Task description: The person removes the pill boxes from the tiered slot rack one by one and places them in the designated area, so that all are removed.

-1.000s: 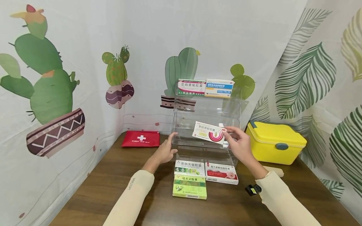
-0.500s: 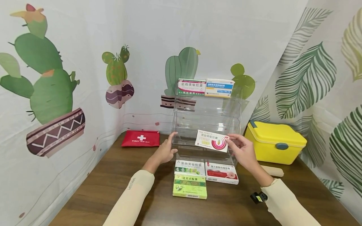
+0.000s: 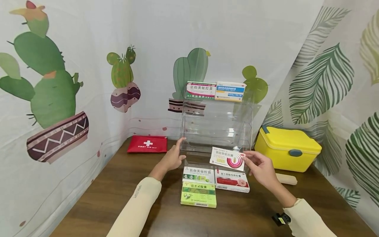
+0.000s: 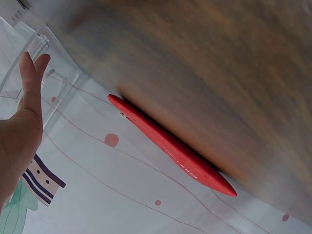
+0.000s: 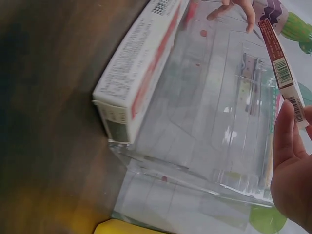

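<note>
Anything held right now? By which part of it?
Right hand pinches the pink-ringed white box by its right end, head view. Left hand is at the left edge of the clear rack; whether it grips can't be told.

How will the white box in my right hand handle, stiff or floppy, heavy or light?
The white box is probably light, since your right hand holds it by one end. It seems stiff, with flat faces and straight edges. Being slim and rectangular, it likely won't roll.
</note>
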The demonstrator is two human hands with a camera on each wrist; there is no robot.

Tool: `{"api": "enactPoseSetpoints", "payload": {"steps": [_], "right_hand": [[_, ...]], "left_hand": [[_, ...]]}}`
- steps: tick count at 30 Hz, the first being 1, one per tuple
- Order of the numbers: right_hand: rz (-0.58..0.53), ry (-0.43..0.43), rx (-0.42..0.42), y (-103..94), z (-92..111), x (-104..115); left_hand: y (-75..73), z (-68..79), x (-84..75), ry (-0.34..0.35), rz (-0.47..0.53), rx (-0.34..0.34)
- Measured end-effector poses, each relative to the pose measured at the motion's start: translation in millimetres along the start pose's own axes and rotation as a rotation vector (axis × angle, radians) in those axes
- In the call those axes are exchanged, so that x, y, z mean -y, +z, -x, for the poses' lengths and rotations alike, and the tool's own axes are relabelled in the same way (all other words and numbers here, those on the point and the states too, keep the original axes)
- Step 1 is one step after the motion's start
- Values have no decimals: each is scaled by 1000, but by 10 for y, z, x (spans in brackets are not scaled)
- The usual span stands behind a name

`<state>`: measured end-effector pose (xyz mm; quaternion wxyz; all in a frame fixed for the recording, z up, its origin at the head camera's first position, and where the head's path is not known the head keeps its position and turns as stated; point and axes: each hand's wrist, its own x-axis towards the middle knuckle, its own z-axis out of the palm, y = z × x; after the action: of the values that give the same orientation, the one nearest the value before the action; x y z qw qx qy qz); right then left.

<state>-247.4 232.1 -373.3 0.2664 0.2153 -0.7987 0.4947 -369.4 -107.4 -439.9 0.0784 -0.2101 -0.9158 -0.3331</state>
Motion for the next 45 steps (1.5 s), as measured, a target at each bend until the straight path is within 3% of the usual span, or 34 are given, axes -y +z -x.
{"api": "enactPoseSetpoints", "payload": {"steps": [5,14,19,32,45], "right_hand": [[43,30,38,-59,87,-75],[73,116,111,-178,297,-416],[55,164,166,-205,390,-446],[23,162,253,-322,618,-558],[-28,216,419,-342,679,-592]], "left_hand": [[-4,-6,-22,-6,-7,-16],[3,0,-8,-9,-8,-26],[-1,21,26,-23,-4,-38],[37,-4,4,-26,7,-18],[7,-12,-16,-29,10,-27]]}}
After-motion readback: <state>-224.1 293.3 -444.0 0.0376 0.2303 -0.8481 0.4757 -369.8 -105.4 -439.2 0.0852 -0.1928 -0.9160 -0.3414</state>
